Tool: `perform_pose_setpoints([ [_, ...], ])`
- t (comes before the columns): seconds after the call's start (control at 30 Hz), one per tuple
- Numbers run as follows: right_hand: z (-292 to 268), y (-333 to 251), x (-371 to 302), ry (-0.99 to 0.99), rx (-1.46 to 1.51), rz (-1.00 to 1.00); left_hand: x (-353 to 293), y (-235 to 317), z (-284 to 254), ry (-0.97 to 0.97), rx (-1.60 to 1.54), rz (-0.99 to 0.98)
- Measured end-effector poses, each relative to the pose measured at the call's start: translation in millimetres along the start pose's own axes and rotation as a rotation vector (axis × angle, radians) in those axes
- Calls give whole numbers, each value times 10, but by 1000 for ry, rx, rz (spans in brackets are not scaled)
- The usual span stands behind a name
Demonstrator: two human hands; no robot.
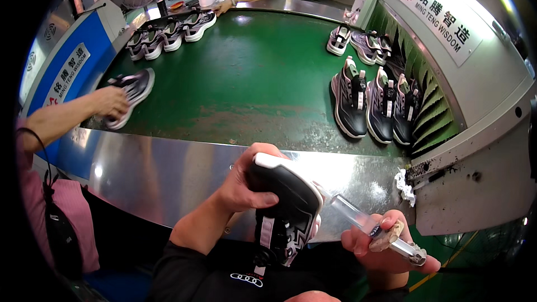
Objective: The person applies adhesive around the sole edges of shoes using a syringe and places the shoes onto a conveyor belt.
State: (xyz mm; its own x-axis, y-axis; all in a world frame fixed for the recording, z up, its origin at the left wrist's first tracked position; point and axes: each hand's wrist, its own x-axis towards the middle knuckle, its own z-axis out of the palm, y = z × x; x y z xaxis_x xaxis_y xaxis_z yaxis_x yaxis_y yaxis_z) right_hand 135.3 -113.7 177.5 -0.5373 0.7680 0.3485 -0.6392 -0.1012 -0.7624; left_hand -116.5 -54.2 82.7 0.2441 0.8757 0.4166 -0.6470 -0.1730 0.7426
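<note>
Currently, the left hand (246, 182) grips a black shoe (282, 187) around its toe end, thumb pressed on the upper. Shoe position: in front of the person's body, over the near edge of the metal ledge (156, 170), toe pointing away, white sole edge turned to the right. The right hand (389, 240) is closed around a clear tube (352, 212), its narrow tip directed at the sole edge; contact of tip and sole: cannot tell. Crumpled white paper (404, 187) lies on the ledge, right end. Beyond it, a green belt (251, 72) carries upright shoes (380, 106) at right and a row of shoes (173, 34) at far left. Near left: a co-worker's hand (114, 103) on a blurred, tilted shoe (136, 94).
</note>
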Motion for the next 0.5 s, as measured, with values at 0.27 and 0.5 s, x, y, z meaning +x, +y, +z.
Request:
perform_pose_setpoints([
  [0.27, 85, 56, 87, 27, 49, 77, -5, 84, 93, -79, 27, 21],
  [0.5, 73, 99, 115, 39, 70, 113, -15, 111, 107, -116, 68, 15],
])
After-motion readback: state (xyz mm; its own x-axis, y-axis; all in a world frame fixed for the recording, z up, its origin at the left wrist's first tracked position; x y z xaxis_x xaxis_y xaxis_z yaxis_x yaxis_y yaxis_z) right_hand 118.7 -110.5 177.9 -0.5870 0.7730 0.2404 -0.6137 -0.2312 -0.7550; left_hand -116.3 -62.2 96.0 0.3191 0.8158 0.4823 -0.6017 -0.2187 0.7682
